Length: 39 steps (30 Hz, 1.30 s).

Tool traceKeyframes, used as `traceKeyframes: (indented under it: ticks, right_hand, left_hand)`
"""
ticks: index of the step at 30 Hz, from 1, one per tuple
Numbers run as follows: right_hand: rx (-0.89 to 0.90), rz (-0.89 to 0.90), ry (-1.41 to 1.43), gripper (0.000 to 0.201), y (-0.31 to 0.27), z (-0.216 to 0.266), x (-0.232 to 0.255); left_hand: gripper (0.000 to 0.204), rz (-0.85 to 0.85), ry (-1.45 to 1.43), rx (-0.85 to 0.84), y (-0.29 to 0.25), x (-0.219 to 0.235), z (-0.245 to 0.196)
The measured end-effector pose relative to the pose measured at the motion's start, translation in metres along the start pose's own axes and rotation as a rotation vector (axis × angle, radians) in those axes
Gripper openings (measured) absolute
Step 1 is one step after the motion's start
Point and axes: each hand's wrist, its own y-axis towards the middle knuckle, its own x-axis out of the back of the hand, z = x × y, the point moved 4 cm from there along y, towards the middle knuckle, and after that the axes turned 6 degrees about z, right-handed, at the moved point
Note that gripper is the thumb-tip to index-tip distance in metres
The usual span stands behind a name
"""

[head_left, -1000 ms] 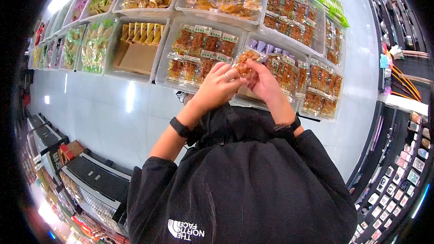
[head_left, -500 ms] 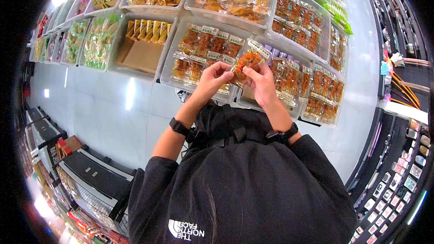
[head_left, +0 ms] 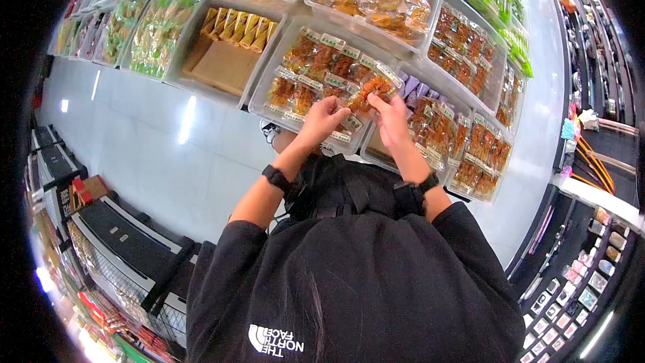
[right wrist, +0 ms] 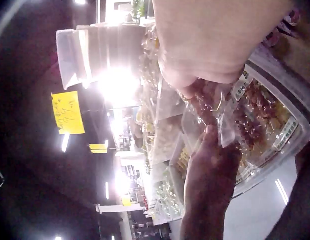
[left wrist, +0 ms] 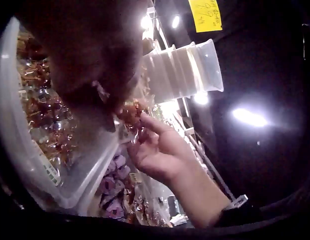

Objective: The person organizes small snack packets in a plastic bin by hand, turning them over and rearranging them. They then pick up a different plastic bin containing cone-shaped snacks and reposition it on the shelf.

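Note:
Held up over the bins is a clear plastic packet (head_left: 371, 90) of reddish-orange food, with a white and green label strip along its top edge. My left hand (head_left: 323, 121) pinches its lower left edge between thumb and fingers. On the other side my right hand (head_left: 392, 123) grips it, thumb across the front. In the left wrist view the right hand (left wrist: 167, 152) holds the shiny packet (left wrist: 132, 112) from the side. The right wrist view shows the left hand (right wrist: 212, 170) pinching the wrapper from below. Just behind lies a clear bin (head_left: 259, 97) with rows of similar packets (head_left: 316, 60).
Beside it, another bin holds purple-topped packs (head_left: 416, 84) and more brown packets (head_left: 430, 124). To the left, a bin has golden packs (head_left: 238, 27) over cardboard (head_left: 218, 60). Dark shelving (head_left: 124, 235) stands behind at left; a display rack (head_left: 571, 282) stands at right.
The hands have moved apart from close together, and the packet has turned so its label and front show. The head view has shifted, with the bins now further right.

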Motion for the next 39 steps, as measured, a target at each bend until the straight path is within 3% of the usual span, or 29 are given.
traceKeyframes:
  ticks: [2, 4, 6, 8, 10, 12, 13, 15, 18, 22, 24, 28, 31, 33, 37, 39]
  right_hand:
    - [0.011, -0.012, -0.115, 0.022, 0.029, -0.014, 0.006]
    - [-0.031, 0.022, -0.199, 0.021, 0.054, -0.017, 0.003]
    - [-0.063, 0.003, -0.266, 0.021, 0.073, -0.018, 0.002]
    - [-0.116, -0.039, -0.387, 0.021, 0.094, -0.019, 0.001]
    - [-0.055, -0.064, -0.389, 0.032, 0.106, -0.019, 0.002]
    - [0.013, -0.075, -0.558, 0.048, 0.114, -0.015, 0.005]
    - [0.011, -0.077, -0.559, 0.048, 0.118, -0.016, 0.006]
    - [0.014, -0.151, -0.892, 0.064, 0.127, -0.018, 0.011]
    - [0.117, -0.101, -0.831, 0.07, 0.134, -0.026, 0.01]
    - [0.078, -0.086, -0.834, 0.075, 0.13, -0.025, 0.015]
    - [0.056, 0.087, -0.608, 0.081, 0.131, -0.029, 0.015]
    - [0.058, 0.066, -0.585, 0.079, 0.126, -0.027, 0.01]
    - [0.032, -0.008, -0.728, 0.081, 0.127, -0.031, 0.009]
    - [0.09, -0.243, -1.105, 0.072, 0.126, -0.026, 0.005]
    - [0.013, -0.249, -1.097, 0.068, 0.126, -0.024, 0.004]
    - [0.143, -0.315, -1.069, 0.052, 0.134, -0.021, 0.008]
  left_hand:
    - [0.019, -0.084, 0.005, -0.027, 0.016, 0.011, 0.015]
    - [0.021, -0.234, 0.259, -0.13, 0.033, 0.027, 0.021]
    - [0.022, -0.28, 0.281, -0.133, 0.039, 0.031, 0.018]
    - [0.022, -0.383, 0.155, 0.021, 0.042, 0.033, 0.011]
    - [0.02, -0.361, 0.291, -0.01, 0.047, 0.033, 0.008]
    - [0.022, -0.529, 0.444, -0.072, 0.049, 0.033, 0.003]
    - [0.024, -0.526, 0.493, -0.11, 0.049, 0.03, -0.002]
    - [0.023, -0.459, 0.612, -0.126, 0.048, 0.027, -0.007]
    - [0.02, -0.375, 0.798, -0.148, 0.045, 0.024, -0.007]
    - [0.018, -0.313, 0.95, -0.136, 0.046, 0.022, -0.008]
    - [0.018, -0.304, 0.952, -0.165, 0.04, 0.021, -0.013]
    - [0.018, -0.32, 1.008, -0.221, 0.039, 0.023, -0.014]
    - [0.018, -0.32, 1.065, -0.215, 0.043, 0.025, -0.009]
    - [0.017, -0.31, 1.091, -0.185, 0.047, 0.026, -0.007]
    - [0.016, -0.305, 1.119, -0.147, 0.051, 0.028, -0.003]
    - [0.016, -0.309, 1.119, -0.148, 0.053, 0.029, 0.0]
